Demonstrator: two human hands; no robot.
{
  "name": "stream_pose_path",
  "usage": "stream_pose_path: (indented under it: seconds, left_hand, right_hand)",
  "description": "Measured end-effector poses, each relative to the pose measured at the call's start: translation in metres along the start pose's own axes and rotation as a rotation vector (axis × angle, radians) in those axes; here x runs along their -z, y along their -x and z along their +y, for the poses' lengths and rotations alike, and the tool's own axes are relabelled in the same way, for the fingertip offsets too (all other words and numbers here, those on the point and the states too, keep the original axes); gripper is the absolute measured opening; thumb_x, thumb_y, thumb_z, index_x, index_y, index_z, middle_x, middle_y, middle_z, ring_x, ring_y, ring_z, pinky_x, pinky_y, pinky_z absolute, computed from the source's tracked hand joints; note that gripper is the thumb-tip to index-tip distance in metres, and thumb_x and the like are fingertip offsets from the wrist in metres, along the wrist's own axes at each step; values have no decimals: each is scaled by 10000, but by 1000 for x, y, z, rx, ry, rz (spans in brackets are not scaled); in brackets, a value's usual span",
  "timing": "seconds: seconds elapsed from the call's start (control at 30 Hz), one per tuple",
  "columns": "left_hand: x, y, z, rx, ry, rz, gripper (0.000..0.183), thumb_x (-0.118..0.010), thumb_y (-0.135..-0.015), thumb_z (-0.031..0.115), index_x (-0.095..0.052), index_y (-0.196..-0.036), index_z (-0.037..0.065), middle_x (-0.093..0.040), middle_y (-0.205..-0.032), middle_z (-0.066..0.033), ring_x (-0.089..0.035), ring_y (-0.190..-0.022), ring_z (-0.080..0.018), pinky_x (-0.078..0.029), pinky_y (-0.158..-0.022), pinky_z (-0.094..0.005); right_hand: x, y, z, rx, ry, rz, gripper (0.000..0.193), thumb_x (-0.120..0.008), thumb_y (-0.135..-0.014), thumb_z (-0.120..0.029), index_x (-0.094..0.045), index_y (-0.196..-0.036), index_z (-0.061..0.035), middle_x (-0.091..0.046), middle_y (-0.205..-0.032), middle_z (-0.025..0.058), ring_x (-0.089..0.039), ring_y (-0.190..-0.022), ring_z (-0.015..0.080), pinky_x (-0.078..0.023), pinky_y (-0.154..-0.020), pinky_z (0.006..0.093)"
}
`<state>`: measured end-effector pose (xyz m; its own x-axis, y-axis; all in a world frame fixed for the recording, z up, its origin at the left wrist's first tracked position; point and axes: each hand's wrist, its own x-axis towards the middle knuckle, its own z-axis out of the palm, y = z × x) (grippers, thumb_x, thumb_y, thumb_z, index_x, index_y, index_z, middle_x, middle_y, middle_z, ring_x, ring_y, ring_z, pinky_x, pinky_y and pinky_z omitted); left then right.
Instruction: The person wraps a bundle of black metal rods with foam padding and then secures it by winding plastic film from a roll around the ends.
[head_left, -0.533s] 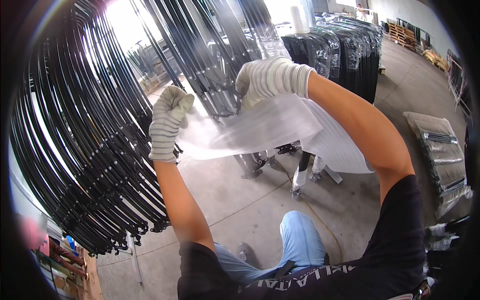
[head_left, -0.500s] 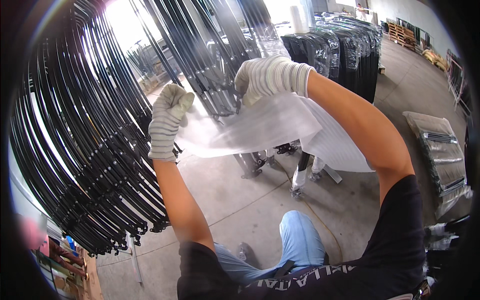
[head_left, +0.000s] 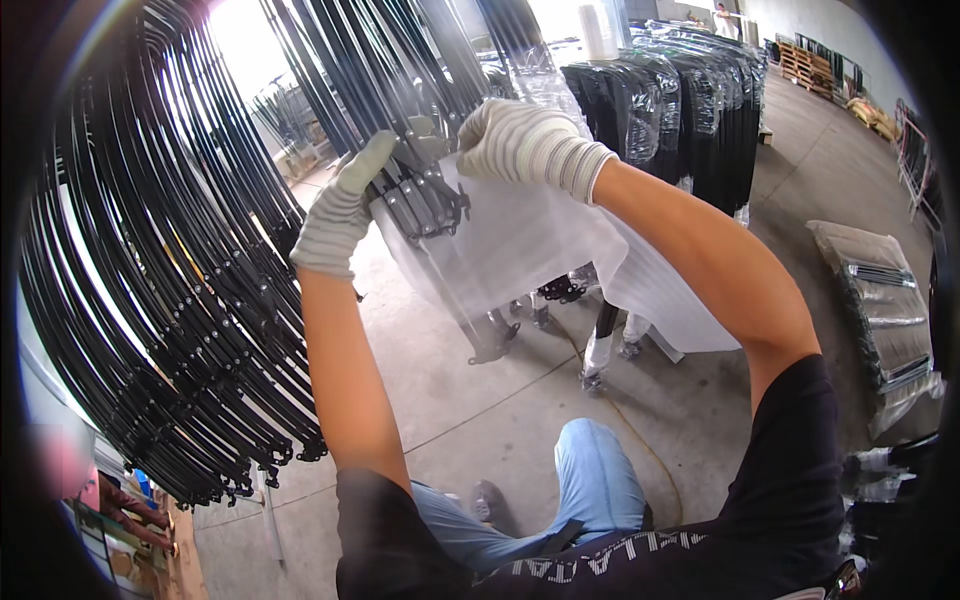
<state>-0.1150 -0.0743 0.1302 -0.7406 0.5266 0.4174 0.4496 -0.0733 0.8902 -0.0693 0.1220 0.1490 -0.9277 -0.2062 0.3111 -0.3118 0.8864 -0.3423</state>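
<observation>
A bundle of black metal tube frames (head_left: 425,195) with hinged ends hangs in front of me. A thin white foam sheet (head_left: 540,235) spreads behind and below those ends. My left hand (head_left: 340,215), in a striped knit glove, is closed at the bundle's left side by the sheet's left edge; its thumb lies along the tubes and its fingers are partly hidden behind them. On the bundle's right side, my right hand (head_left: 530,150), gloved alike, pinches the sheet's upper edge. The sheet's loose part drapes down to the right, below my right forearm.
Many curved black tube frames (head_left: 170,260) hang in a dense row at left. Plastic-wrapped black frames (head_left: 680,110) stand at back right, with a clear film roll (head_left: 598,35) on top. A wrapped flat pack (head_left: 880,300) lies on the right floor. Another person's arm (head_left: 130,510) shows at lower left.
My left hand has moved in and slightly up against the bundle. The sheet has risen behind the hinged ends, which now show in front of it. My right hand has shifted slightly left.
</observation>
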Motion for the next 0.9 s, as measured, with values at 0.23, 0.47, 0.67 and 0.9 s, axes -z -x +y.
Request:
stream_pose_path:
  seconds: [0.23,0.47,0.67,0.9]
  left_hand:
    - [46,57,6,150,-465,-86,659,-752,-622,295,-482,-1160,27,-596,-979,-109,-518,-921,-177,-421,-825,-318]
    - [45,54,15,12,-535,193,274,-658,-759,309,-645,-800,38,-632,-710,-36,-544,-611,-78,-446,-587,-218]
    - [43,36,10,-76,-543,314,333,-705,-708,341,-637,-826,37,-614,-699,-16,-512,-601,-70,-417,-584,-201]
    - [2,1,27,0,-149,153,548,-650,-717,368,-532,-1120,16,-582,-1048,-125,-556,-967,-188,-424,-869,-288]
  right_hand:
    - [-33,-65,18,347,479,88,270,-576,-767,-249,-606,-1013,-141,-631,-934,50,-598,-846,165,-463,-801,291]
    - [-13,-27,-22,33,-272,17,220,-567,-813,-236,-614,-986,-110,-625,-976,58,-591,-881,194,-435,-846,295]
    - [-32,-38,-24,-132,-215,227,198,-535,-828,-210,-549,-933,-42,-594,-846,145,-578,-794,270,-465,-766,330]
    - [-39,-35,-27,-232,-410,376,237,-512,-812,-255,-562,-909,-45,-615,-827,140,-606,-775,304,-484,-704,376]
